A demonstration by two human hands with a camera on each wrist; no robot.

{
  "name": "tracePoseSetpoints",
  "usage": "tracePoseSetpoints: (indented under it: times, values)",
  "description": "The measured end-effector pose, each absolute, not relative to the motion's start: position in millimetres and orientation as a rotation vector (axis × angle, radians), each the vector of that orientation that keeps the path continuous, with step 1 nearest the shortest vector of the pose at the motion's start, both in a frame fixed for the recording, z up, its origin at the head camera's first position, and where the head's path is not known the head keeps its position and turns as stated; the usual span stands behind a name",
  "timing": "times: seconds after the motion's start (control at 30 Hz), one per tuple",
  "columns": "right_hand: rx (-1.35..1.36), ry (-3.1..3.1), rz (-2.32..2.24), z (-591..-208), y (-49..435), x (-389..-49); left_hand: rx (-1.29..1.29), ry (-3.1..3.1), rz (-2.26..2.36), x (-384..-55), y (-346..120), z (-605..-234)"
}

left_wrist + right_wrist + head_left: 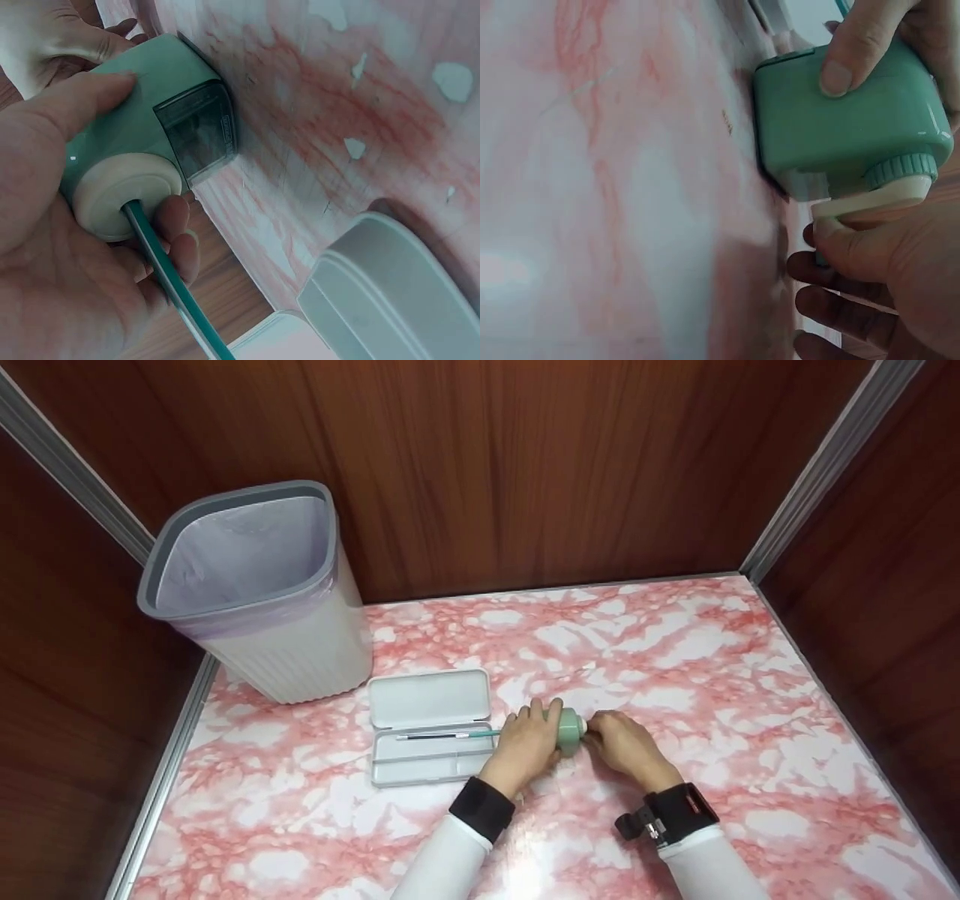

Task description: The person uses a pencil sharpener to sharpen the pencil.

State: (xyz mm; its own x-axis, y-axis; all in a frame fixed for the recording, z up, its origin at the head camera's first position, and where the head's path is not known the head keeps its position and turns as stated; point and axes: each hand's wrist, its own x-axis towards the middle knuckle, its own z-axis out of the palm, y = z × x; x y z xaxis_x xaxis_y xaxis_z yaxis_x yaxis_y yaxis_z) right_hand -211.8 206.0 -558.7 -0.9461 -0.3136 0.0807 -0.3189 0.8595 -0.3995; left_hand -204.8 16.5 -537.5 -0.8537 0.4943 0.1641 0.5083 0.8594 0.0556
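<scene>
A green crank pencil sharpener (569,729) rests on the table between my hands. My left hand (526,741) grips its body, thumb on one side and fingers round the other. A teal pencil (178,285) goes into the round cream front (105,187) of the sharpener. Its other end reaches over the pencil case (429,697) to the left. On the opposite side, my right hand (628,744) pinches the end of the cream crank arm (881,198); the crank's knob is mostly hidden by the fingers. A dark clear shavings drawer (199,127) shows low on the sharpener.
The pencil case lies with its lid raised back, close by my left hand. A tall white bin (300,652) with a grey rim and a liner stands at the back left. Wooden panels (525,472) border the pink-and-white marbled table (750,735).
</scene>
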Motion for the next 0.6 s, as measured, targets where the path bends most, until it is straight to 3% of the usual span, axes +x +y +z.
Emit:
tracePoseSetpoints:
  times: [0.6]
  values:
    - [0.733,-2.925,0.863,-520,187,-201,-0.758,-2.98,-0.444,-205,-23,-522]
